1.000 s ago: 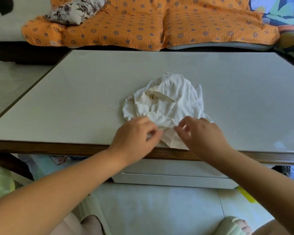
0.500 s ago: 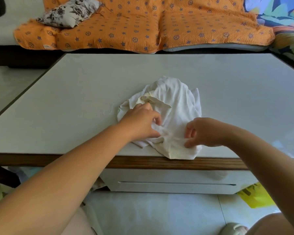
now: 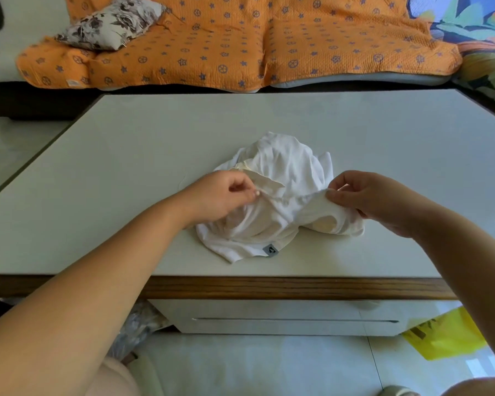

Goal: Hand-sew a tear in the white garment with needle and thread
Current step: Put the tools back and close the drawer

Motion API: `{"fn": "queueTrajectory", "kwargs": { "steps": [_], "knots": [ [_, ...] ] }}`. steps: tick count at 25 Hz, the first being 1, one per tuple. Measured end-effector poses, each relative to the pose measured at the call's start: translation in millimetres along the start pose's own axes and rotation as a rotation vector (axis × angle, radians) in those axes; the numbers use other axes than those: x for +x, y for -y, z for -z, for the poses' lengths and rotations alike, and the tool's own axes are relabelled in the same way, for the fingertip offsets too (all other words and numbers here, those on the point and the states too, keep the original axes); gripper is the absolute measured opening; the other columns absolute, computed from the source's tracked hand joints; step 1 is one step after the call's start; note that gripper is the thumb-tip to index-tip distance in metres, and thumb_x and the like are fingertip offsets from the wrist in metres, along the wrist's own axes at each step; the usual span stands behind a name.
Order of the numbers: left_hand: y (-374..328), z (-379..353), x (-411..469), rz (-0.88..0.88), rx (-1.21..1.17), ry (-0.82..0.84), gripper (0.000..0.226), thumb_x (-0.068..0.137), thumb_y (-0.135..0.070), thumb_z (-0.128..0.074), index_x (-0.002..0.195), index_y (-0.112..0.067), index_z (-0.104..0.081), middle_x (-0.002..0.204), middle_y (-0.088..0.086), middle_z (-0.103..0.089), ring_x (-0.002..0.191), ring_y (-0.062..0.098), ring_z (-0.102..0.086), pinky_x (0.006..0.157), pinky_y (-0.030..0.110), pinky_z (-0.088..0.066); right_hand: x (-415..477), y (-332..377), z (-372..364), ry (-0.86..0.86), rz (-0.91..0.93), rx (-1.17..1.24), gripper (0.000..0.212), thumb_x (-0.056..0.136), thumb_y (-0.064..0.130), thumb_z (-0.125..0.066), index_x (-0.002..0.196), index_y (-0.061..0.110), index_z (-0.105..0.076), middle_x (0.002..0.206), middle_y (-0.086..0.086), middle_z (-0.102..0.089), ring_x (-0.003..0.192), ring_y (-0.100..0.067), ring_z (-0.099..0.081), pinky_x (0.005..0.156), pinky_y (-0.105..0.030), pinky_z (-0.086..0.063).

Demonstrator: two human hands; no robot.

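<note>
A crumpled white garment [image 3: 280, 172] lies near the front of the white table [image 3: 126, 167], with a small grey label [image 3: 270, 250] on its near hem. My left hand [image 3: 220, 195] pinches a fold of the cloth at its left side. My right hand [image 3: 366, 195] pinches another fold at the right, and the fabric is lifted and stretched between the two hands. A thin white thread [image 3: 182, 181] lies faintly on the table just left of the garment. No needle shows.
The table has a wooden front edge [image 3: 269, 287] and a drawer [image 3: 292, 320] below it. An orange patterned sofa cover [image 3: 240, 44] with a floral cushion [image 3: 112, 22] sits behind the table. A yellow bag [image 3: 446, 335] lies on the floor at right.
Both hands have taken hold of the garment, lifted its near part and pulled it apart sideways. The cloth has shifted toward the front edge, and the grey label has come into sight.
</note>
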State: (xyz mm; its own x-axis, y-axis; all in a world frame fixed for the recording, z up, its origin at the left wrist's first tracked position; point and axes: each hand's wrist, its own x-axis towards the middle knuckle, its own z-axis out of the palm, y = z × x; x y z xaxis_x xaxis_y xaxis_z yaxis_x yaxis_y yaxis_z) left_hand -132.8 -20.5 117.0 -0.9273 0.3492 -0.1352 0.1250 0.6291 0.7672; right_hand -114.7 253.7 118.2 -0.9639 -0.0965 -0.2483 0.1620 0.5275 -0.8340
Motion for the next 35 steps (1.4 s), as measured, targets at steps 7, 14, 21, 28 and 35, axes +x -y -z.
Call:
{"fn": "queueTrajectory", "kwargs": {
  "steps": [7,14,21,28,35],
  "knots": [
    [28.5,5.6,21.5,0.113,0.150,-0.250,0.010,0.096,-0.027,-0.055,0.088,-0.024,-0.059,0.080,-0.006,-0.058,0.081,0.019,-0.056,0.067,0.029,-0.041,12.6,-13.4,-17.5,-0.176,0.020,-0.346,0.022,0.096,0.041,-0.056,0.094,0.020,-0.060,0.084,0.003,-0.062,0.070,-0.012,-0.054,0.058,-0.026,-0.039],
    [-14.5,-22.2,3.0,-0.451,0.509,-0.582,0.026,0.092,-0.014,-0.054,0.112,-0.014,-0.070,0.105,0.005,-0.070,0.096,0.026,-0.064,0.080,0.037,-0.054,14.5,-10.3,-40.1,-0.534,0.235,-0.500,0.019,0.096,0.030,-0.059,0.100,0.015,-0.070,0.094,0.001,-0.066,0.085,-0.022,-0.060,0.069,-0.028,-0.040],
    [16.3,-60.2,16.4,-0.427,0.559,-0.211,0.029,0.099,-0.021,-0.050,0.124,-0.016,-0.065,0.127,0.003,-0.064,0.117,0.023,-0.058,0.103,0.036,-0.045,0.1,-33.0,-89.9,-0.178,0.356,-0.775,0.056,0.104,0.039,-0.027,0.155,0.013,-0.025,0.164,-0.005,-0.018,0.153,-0.023,-0.012,0.122,-0.032,-0.004],
    [50.0,-46.0,8.4,-0.194,0.915,0.088,0.075,0.080,-0.063,0.017,0.150,-0.036,0.023,0.154,-0.017,0.033,0.143,0.003,0.030,0.119,0.041,0.019,-13.0,-46.0,-61.9,-0.031,0.144,-0.895,0.083,0.086,0.069,-0.001,0.156,0.027,0.014,0.162,0.008,0.022,0.148,-0.009,0.023,0.123,-0.037,0.012],
    [31.6,-39.3,14.9,-0.100,0.769,0.179,0.058,0.103,-0.052,-0.019,0.156,-0.036,-0.002,0.163,-0.017,0.010,0.151,0.008,0.010,0.123,0.043,0.004,-8.1,-31.1,-55.5,0.060,0.062,-0.822,0.069,0.102,0.057,-0.016,0.158,0.020,-0.003,0.166,-0.003,0.002,0.153,-0.020,0.005,0.124,-0.044,-0.003]
  ]
}}
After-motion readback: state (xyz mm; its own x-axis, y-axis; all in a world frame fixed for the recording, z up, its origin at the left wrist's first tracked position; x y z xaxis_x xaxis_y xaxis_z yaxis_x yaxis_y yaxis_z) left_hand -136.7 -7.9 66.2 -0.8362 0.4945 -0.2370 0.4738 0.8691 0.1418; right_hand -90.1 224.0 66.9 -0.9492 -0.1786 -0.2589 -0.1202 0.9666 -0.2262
